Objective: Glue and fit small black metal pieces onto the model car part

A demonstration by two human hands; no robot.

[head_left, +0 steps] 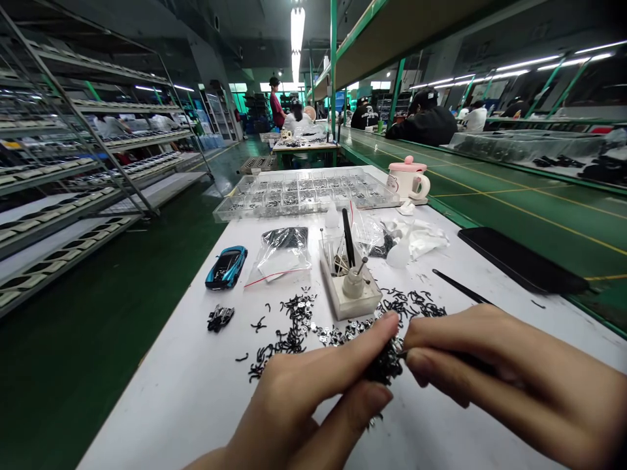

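My left hand [313, 405] comes in from the bottom, its thumb and index finger closed round a small black and silver part [386, 365]. Its exact kind is hard to make out. Close on its right, my right hand [470, 352] pinches a slim dark tool [477, 360], mostly covered by the fingers, with its near end meeting the part. Behind both hands lie loose black curved pieces [289, 339] and small shiny metal pieces [337, 335]. A white holder [343, 303] with a small bottle and upright tools stands just beyond them.
A blue toy car [226, 267], a black-and-silver cluster [220, 318] and a clear bag [281, 254] lie left. A compartment tray [304, 196] and lidded mug [407, 179] stand at the back. A black tool [460, 286] and dark phone-like slab [522, 260] lie right. Co-workers sit farther off.
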